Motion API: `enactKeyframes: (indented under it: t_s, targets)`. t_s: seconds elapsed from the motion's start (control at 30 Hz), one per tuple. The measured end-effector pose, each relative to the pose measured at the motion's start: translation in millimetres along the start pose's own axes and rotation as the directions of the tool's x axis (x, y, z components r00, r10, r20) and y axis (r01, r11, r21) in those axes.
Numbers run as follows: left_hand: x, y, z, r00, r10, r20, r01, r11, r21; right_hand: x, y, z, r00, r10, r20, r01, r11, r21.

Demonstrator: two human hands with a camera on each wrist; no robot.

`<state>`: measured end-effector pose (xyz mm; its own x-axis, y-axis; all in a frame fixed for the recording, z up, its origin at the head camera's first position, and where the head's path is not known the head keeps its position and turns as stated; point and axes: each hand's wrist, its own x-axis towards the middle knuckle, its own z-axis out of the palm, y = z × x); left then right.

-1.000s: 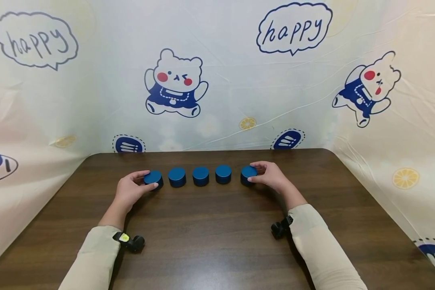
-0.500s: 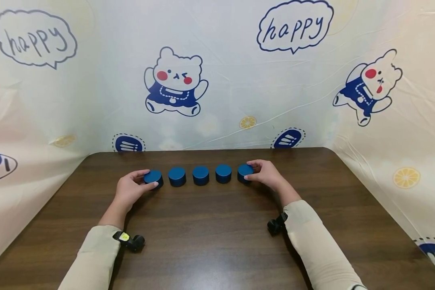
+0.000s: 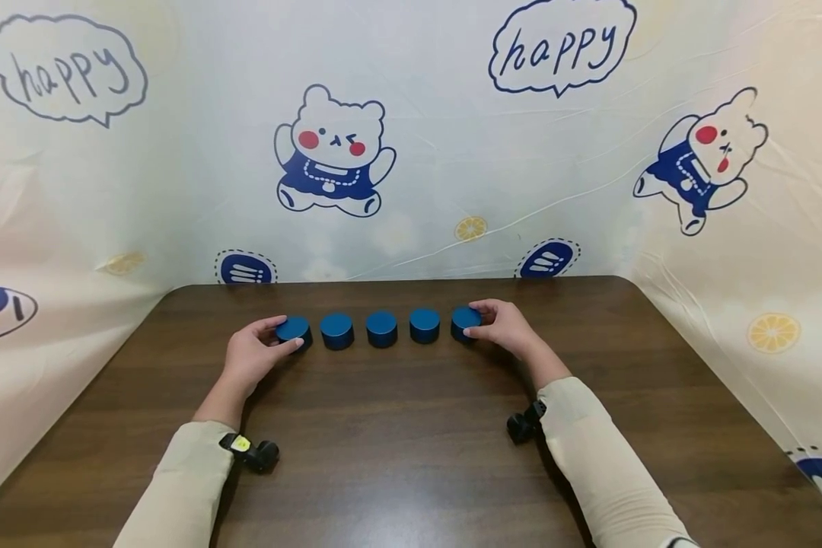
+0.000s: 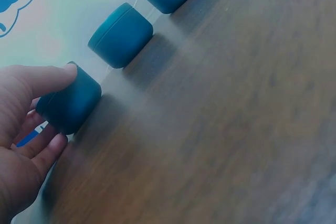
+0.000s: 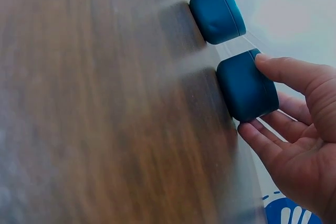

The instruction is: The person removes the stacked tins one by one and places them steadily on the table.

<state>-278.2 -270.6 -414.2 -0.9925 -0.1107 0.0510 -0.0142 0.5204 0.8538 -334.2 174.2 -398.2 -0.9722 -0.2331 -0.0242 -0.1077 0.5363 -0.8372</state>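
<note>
Several blue round lidded containers stand upright in a row near the table's back edge. At the left end, my left hand (image 3: 248,358) grips a container (image 3: 293,329) between thumb and fingers; the left wrist view shows the thumb on the near side of this container (image 4: 73,103). My right hand (image 3: 508,329) holds the container (image 3: 464,320) at the right end likewise, its thumb near the lid seam in the right wrist view. Between the hands stand a container (image 3: 337,332), a middle one (image 3: 381,329) and another (image 3: 425,326), untouched and slightly apart.
The dark wooden table (image 3: 383,441) spreads in front of the row. A printed cloth (image 3: 431,137) with bears and lettering hangs behind and at both sides. Black wrist cameras (image 3: 256,455) sit on the sleeves.
My right hand has slid the right-end container left, closer to its neighbour, and then stopped. My left hand keeps its grip on the left-end container. The head view has shifted slightly.
</note>
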Motion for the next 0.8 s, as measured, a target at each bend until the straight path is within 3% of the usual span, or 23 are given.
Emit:
enactKeyframes:
  t_s: [0.33, 0.8]
  targets:
    - [-1.0, 0.8, 1.5, 0.999, -0.031, -0.015, 0.030, 0.999, -0.026, -3, 0, -1.2, 1.000, -0.008, 0.008, 0.007, 1.000, 0.020]
    - [-8.8, 2.4, -1.4, 0.999, -0.006, -0.038, 0.004, 0.999, -0.033, -20, 8, -2.8, 0.999, -0.036, 0.000, 0.036, 0.999, 0.017]
